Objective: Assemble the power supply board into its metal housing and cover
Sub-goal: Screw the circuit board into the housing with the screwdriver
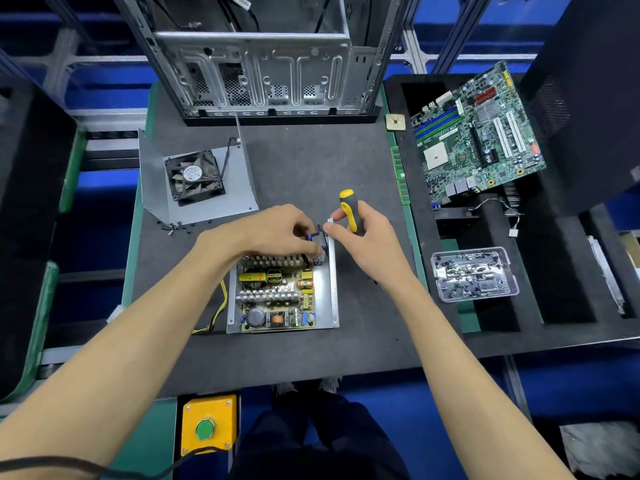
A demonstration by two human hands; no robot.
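Power supply board [277, 299], tan, crowded with copper coils, a black capacitor and finned aluminium heatsinks, sits inside its open grey sheet-metal housing [330, 289] on the dark counter [311, 168], directly ahead of the person. Long axis of board and housing runs near to far. The point of work is the far right corner, where a small black socket block [320, 241] stands against the housing's far wall.

Left hand [277, 230] reaches across the far heatsink; fingers curl onto the socket block. Right hand [363, 233] grips a yellow-and-black screwdriver [349, 211], handle up and tilted away, shaft hidden behind the palm; its thumb and forefinger also meet a small white part [329, 221] at the block's top edge. The hands nearly touch.

Judgement: block being seated into the wall; both hands equally near.

Grey metal cover [207, 188] with black fan [194, 176] lies far left, well apart. Loose black screws [176, 228] scatter beside it.
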